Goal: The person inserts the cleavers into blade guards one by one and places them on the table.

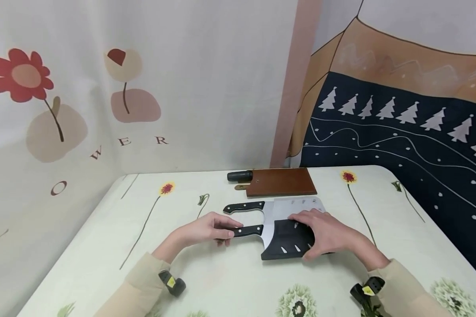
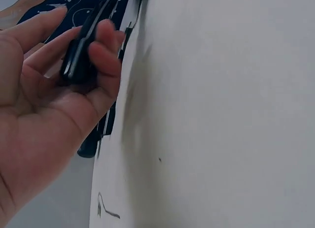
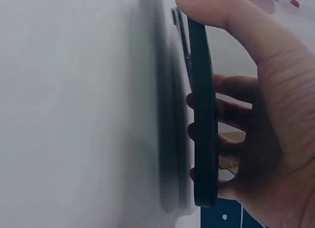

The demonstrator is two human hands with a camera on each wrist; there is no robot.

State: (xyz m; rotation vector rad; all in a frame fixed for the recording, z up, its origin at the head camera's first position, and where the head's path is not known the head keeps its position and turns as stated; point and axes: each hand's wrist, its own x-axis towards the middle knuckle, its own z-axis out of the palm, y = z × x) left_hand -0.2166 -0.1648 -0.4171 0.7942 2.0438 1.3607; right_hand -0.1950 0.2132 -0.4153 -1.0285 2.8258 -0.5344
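Observation:
My left hand holds the black riveted handle of a cleaver, fingers curled round it in the left wrist view. A black cover with pale slots sits over most of its blade, and bare metal shows near the handle. My right hand grips the cover's far edge and near edge, thumb on the near side. In the right wrist view the cover stands edge-on between thumb and fingers, a little off the table. Just behind lies a second cleaver with a bare silver blade and black handle.
At the table's back edge lies a flat brown rectangular piece beside a black cylindrical handle. A flower-printed cloth covers the table. Printed curtains hang close behind it.

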